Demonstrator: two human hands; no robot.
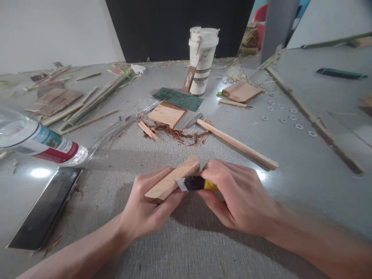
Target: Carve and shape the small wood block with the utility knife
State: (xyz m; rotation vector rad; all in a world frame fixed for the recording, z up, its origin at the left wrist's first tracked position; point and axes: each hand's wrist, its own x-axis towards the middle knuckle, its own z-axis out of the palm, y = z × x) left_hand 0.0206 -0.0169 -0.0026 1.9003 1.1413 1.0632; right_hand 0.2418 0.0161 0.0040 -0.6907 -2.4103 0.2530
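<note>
My left hand (151,205) is closed around a short block of pale wood (174,178), which it holds tilted above the grey table. A yellow and black utility knife (196,183) is gripped in my right hand (235,193), its blade lying against the near edge of the wood. The fingers hide most of the knife's handle. Beyond the hands are a flat wood piece (167,115), curled brown bark shavings (177,133) and a hammer with a wooden handle (238,143).
A plastic bottle (43,137) lies at left above a black phone (46,209). Behind stand a white lidded cup (202,62) and a green sandpaper sheet (177,99). Several metal washers (293,111), a wood slab (241,91) and a long strip (314,120) lie at right.
</note>
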